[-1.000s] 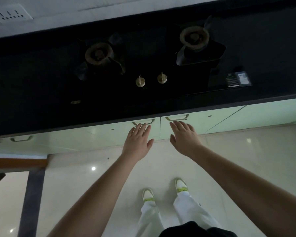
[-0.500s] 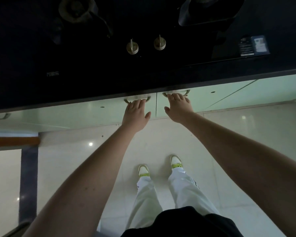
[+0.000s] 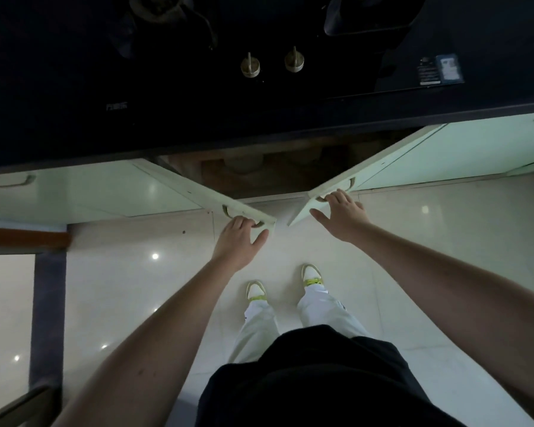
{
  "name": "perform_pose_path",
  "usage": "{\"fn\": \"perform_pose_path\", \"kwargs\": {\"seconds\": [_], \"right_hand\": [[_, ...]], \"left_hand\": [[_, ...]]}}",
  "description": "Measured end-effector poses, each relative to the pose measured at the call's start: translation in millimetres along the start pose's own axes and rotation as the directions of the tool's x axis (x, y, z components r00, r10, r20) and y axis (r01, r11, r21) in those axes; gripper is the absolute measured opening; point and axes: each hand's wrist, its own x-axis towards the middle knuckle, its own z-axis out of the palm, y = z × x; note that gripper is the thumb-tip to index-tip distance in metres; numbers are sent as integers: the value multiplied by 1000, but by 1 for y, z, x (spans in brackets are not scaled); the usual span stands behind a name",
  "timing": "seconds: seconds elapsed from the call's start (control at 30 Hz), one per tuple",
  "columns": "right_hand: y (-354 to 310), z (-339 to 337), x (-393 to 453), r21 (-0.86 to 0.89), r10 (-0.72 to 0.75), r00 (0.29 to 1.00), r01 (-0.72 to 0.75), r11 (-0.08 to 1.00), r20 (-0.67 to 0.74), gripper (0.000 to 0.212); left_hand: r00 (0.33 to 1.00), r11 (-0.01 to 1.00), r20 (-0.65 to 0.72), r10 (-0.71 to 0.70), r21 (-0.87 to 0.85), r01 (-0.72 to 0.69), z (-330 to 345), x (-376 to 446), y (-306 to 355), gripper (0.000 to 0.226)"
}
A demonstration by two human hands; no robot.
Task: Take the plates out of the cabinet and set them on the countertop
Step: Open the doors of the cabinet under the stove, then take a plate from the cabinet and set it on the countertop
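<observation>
Inside the opened cabinet (image 3: pixel 269 171), under the dark counter (image 3: pixel 198 131), a pale rounded shape (image 3: pixel 242 163) sat on the brown shelf; it may have been the stacked plates, though the shadow there was too deep to be sure, and which way it faced or where its long axis ran could not be told. It lay beyond both hands, further in than the door edges, roughly between the two of them and touched by neither. The left door (image 3: pixel 204 195) swung out toward the person, its long edge running diagonally from the hinge side down to the free corner, and the left hand (image 3: pixel 238 241) gripped the left handle (image 3: pixel 244 217) near that corner, fingers curled over it and thumb spread out to the side. The right door (image 3: pixel 367 171) angled out the opposite way, so the two free edges nearly met in a V. The right hand (image 3: pixel 341 215) hooked its fingers over the right handle (image 3: pixel 333 192) at the door's edge, thumb stretched away. On the counter above stood a hob with two knobs (image 3: pixel 250 67). Below, on the glossy pale floor (image 3: pixel 136 288), were the person's shoes (image 3: pixel 256 289) and light trousers.
</observation>
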Motion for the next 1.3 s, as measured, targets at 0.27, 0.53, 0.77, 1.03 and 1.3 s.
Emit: {"fn": "perform_pose_path", "kwargs": {"seconds": [0.27, 0.53, 0.77, 1.03, 1.3], "right_hand": [[24, 33, -63, 66, 240, 969, -237, 969, -58, 102], [52, 48, -104, 242, 437, 888, -397, 885, -145, 80], [83, 43, -122, -540, -79, 996, 91, 837, 45, 47], [134, 34, -149, -547, 161, 983, -89, 832, 84, 59], [161, 9, -151, -407, 167, 984, -131, 904, 54, 57]], "left_hand": [[988, 991, 81, -134, 30, 132, 7, -58, -36, 75], [904, 918, -159, -397, -86, 388, 9, -91, -25, 78], [988, 928, -149, 33, 373, 26, 14, -101, -23, 41], [999, 744, 34, -21, 668, -7, 20, -101, -12, 44], [995, 712, 23, -100, 700, 55, 26, -112, -6, 46]]}}
